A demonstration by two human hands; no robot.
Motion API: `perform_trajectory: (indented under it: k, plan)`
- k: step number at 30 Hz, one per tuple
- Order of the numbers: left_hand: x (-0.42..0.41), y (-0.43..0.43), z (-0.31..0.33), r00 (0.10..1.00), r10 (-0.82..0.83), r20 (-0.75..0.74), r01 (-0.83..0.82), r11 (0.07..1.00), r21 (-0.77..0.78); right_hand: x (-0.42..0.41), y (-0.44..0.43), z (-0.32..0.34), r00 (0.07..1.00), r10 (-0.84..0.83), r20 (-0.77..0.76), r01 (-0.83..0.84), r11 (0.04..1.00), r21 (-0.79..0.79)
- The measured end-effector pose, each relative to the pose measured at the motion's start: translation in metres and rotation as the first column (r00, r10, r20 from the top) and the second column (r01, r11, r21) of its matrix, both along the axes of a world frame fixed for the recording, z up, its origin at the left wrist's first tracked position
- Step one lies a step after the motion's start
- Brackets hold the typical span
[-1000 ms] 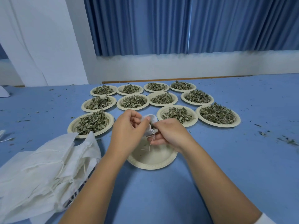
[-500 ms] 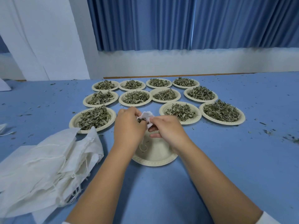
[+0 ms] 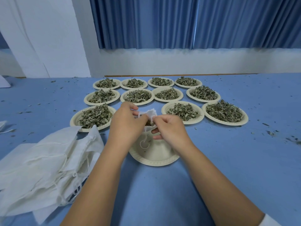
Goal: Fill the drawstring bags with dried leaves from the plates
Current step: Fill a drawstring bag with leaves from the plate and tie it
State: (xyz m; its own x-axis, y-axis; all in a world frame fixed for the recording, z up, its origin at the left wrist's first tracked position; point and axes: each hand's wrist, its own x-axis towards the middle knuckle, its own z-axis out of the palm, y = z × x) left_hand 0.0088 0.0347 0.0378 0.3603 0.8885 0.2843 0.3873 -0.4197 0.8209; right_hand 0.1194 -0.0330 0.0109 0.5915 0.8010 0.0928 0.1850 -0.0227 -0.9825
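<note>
A left hand and a right hand meet above an empty plate on a blue desk, both pinching the gathered mouth of a small white drawstring bag. The left hand's fingers curl round the bag's left side. The right hand's thumb and forefinger nip its right edge, with the other fingers loosely bent below. Dried leaves show dark in the opening between the two hands. A loop of white string hangs from the bag over the empty plate, which carries only a few crumbs.

Eleven full plates heaped with dried leaves sit beyond the hands in three rows: four at the back, four in the middle and three in front. Of the front three, one lies left of the hands and two lie to the right. A loose pile of bags, flat and white with drawstrings trailing, lies on the desk at the person's left. Its far corner reaches the near rim of the front left plate. Leaf fragments are scattered over the desk, thickest at the far right. Blue curtains hang above a white wall behind the desk.
</note>
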Motion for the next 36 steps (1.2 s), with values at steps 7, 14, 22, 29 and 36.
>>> perform_trajectory:
  k: [7,14,22,29,36]
  plan:
    - [-0.004,0.000,-0.001,0.996,0.086,0.033,-0.089,0.988,0.130,-0.002,-0.006,0.002,0.840,-0.208,0.501,0.114,0.971,0.211]
    - [-0.010,0.007,-0.003,0.997,0.070,0.044,-0.075,0.989,0.129,-0.010,-0.014,0.002,0.641,-0.004,0.768,-0.130,0.985,0.113]
    - [-0.011,0.013,-0.004,0.987,-0.097,0.131,0.097,0.995,0.003,-0.003,-0.009,0.002,0.672,0.139,0.727,-0.121,0.990,-0.077]
    - [-0.009,0.008,-0.004,0.968,-0.228,0.105,0.233,0.972,-0.040,-0.008,-0.005,-0.001,0.549,0.248,0.798,-0.090,0.967,-0.239]
    - [-0.008,0.009,-0.005,0.962,-0.224,0.156,0.235,0.970,-0.057,-0.010,0.004,0.004,0.521,0.341,0.782,-0.085,0.933,-0.350]
